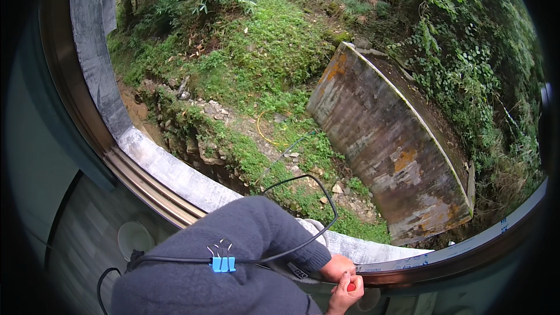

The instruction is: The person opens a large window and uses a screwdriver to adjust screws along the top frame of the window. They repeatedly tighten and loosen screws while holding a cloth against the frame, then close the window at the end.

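My left arm, in a dark grey sleeve (265,224), bends over the window sill with its elbow outside. My left hand (337,266) comes back to the lower part of the window frame; its fingers are mostly hidden. Right beside it and touching or nearly touching it, my right hand (345,298) is closed around a small thing with a rounded red end (351,287), perhaps a handle. The rest of that thing is hidden in the fist. Both hands are at the brown window frame (385,278).
A black cable (333,198) loops over my arm, held by a blue binder clip (223,264) on my sleeve. The pale sill (169,166) curves around me. Outside are a stained slab wall (391,146), a yellow hose (263,134) and a green slope. A round pale container (135,239) stands indoors.
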